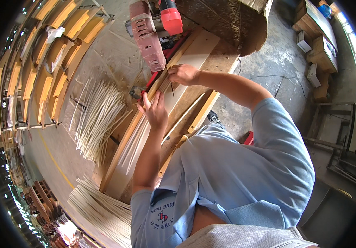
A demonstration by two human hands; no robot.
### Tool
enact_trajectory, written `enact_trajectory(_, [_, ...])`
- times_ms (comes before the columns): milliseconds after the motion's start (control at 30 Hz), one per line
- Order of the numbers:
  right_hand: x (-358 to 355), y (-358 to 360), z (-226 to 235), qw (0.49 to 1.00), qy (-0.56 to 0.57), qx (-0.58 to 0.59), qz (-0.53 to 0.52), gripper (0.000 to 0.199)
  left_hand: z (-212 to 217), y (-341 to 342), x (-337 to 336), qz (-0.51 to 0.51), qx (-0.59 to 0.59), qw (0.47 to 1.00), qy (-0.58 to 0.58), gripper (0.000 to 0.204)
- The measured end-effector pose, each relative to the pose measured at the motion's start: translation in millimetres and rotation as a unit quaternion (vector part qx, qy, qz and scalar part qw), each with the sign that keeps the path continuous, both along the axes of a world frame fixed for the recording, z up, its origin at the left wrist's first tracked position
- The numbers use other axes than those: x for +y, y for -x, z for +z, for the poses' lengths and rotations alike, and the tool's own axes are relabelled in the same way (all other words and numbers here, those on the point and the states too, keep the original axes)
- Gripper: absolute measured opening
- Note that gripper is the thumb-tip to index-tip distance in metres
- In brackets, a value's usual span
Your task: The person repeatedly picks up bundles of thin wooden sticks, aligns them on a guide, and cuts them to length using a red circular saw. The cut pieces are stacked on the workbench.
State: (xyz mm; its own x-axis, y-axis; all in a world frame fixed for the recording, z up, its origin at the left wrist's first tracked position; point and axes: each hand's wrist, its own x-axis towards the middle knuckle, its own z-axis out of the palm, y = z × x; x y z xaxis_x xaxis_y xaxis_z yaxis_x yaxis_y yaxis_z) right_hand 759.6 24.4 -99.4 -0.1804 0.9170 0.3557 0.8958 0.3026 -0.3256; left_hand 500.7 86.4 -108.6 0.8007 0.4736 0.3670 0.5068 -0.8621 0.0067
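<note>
A miter saw with a pinkish blade guard [147, 37] and a red motor housing [171, 20] stands at the far side of the bench. In front of it runs a long wooden fence [118, 159]. My left hand [156, 112] rests at this fence with fingers stretched and apart, over thin pale wooden sticks [133, 144] lying along the board. Farther along, close to the guard, my right hand [184, 75] is closed at the fence, its fingers curled; what they grip is hidden. A loose stick [185, 115] lies on the bench nearer my body.
Large piles of pale sticks lie at the left [99, 124] and lower left [99, 211]. A rack [41, 82] of curved wooden parts fills the far left. A worn cardboard box [252, 25] stands behind the bench; wooden crates [322, 49] stand far right.
</note>
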Motion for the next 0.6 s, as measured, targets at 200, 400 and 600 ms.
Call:
enact_trajectory(200, [-1, 2, 15, 0.992, 0.029, 0.113, -0.055, 0.013, -1, 2, 2, -0.007, -0.002, 1.0, -0.004, 0.036])
enact_trajectory(400, [-68, -18, 37, 0.949, 0.249, 0.185, -0.05, 0.013, 3, -3, -2, 0.002, 0.001, 1.0, -0.01, 0.035])
enact_trajectory(600, [-108, -5, 22, 0.969, 0.237, 0.066, -0.022, 0.017, 2, -2, -1, 0.002, 0.016, 1.0, 0.021, 0.037])
